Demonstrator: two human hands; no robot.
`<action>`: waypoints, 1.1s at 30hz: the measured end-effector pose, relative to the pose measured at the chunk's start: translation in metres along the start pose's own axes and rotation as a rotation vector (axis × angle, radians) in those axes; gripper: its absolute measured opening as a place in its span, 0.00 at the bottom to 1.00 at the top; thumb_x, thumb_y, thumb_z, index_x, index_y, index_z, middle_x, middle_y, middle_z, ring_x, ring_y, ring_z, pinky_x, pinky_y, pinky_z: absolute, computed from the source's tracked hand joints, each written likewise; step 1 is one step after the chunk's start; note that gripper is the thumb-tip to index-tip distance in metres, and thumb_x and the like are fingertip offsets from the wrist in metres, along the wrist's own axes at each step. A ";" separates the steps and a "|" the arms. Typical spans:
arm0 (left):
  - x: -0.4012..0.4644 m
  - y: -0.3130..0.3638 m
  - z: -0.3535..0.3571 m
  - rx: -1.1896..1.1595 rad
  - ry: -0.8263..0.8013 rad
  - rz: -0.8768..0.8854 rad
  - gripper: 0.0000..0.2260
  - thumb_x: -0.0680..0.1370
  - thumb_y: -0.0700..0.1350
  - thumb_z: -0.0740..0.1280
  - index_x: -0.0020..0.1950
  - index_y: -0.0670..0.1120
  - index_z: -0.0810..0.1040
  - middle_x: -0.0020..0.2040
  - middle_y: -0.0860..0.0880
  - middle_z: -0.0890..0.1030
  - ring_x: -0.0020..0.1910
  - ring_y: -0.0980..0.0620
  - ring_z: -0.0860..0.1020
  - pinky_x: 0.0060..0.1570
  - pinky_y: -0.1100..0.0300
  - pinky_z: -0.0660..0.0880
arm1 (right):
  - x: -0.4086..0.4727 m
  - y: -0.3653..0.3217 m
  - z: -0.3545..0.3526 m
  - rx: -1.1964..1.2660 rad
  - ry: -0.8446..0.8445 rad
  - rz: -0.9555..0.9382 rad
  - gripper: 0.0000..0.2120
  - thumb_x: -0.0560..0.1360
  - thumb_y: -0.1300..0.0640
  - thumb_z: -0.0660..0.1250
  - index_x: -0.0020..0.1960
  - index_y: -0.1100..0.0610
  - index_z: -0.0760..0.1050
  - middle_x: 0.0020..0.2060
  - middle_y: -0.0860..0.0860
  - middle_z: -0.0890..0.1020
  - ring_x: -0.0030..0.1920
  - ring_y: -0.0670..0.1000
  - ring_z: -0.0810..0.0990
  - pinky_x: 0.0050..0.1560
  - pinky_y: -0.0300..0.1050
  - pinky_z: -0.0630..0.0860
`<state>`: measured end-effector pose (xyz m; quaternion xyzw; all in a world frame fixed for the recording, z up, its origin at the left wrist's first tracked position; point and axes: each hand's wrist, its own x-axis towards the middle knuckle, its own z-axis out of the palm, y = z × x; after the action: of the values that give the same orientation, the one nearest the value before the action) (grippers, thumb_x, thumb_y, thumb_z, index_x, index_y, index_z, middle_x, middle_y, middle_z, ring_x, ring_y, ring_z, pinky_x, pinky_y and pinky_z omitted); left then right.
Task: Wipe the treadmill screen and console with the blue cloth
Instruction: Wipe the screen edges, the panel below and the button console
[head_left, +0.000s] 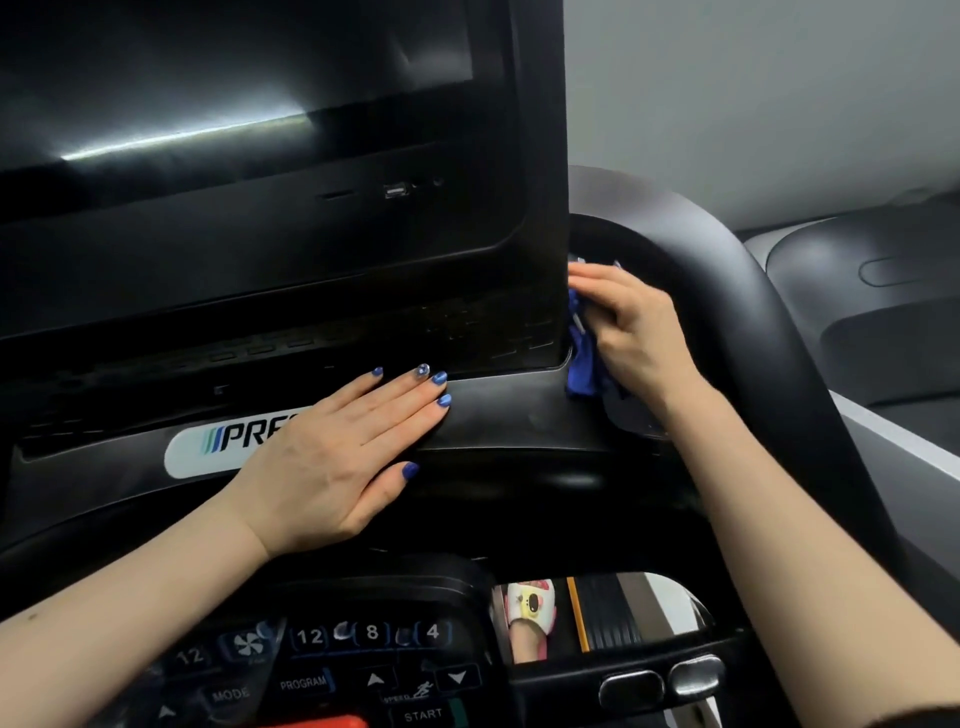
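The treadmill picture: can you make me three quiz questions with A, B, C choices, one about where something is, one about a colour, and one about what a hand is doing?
1. Where is the blue cloth?
A. At the screen's right edge
B. On the number buttons
C. On the floor

2. What colour are the nails on the left hand?
A. Red
B. Blue
C. Green

3. How does the left hand lie?
A. Curled in a fist
B. Pinching the cloth
C. Flat, fingers straight, on the console

Answers: 1 A, the right hand presses the cloth beside the right edge of the screen. 2 B, every nail that shows is blue. 3 C, its palm rests flat over the logo.
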<state>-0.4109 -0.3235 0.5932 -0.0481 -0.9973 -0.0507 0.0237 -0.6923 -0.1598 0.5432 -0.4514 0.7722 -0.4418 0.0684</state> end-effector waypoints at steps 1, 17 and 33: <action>0.000 0.000 0.000 -0.002 0.001 -0.001 0.24 0.83 0.49 0.56 0.77 0.41 0.64 0.79 0.43 0.62 0.79 0.47 0.59 0.76 0.45 0.59 | 0.011 0.000 0.000 -0.024 -0.015 -0.014 0.17 0.74 0.70 0.61 0.58 0.61 0.82 0.60 0.53 0.82 0.63 0.48 0.77 0.71 0.56 0.67; -0.001 0.001 0.002 0.027 -0.003 -0.007 0.24 0.83 0.50 0.54 0.78 0.41 0.64 0.79 0.43 0.62 0.79 0.47 0.59 0.77 0.45 0.58 | -0.071 -0.014 -0.007 0.037 0.051 0.081 0.14 0.76 0.70 0.63 0.60 0.65 0.80 0.60 0.59 0.80 0.61 0.47 0.77 0.66 0.31 0.67; -0.003 0.001 0.006 0.083 -0.002 -0.003 0.25 0.84 0.51 0.51 0.79 0.41 0.61 0.79 0.44 0.61 0.79 0.48 0.57 0.78 0.48 0.55 | -0.142 -0.047 0.003 -0.592 -0.157 -0.495 0.30 0.76 0.55 0.69 0.74 0.64 0.65 0.74 0.59 0.65 0.75 0.60 0.63 0.74 0.59 0.62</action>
<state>-0.4085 -0.3223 0.5876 -0.0457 -0.9986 -0.0091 0.0246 -0.5783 -0.0629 0.5347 -0.6565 0.7266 -0.1671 -0.1145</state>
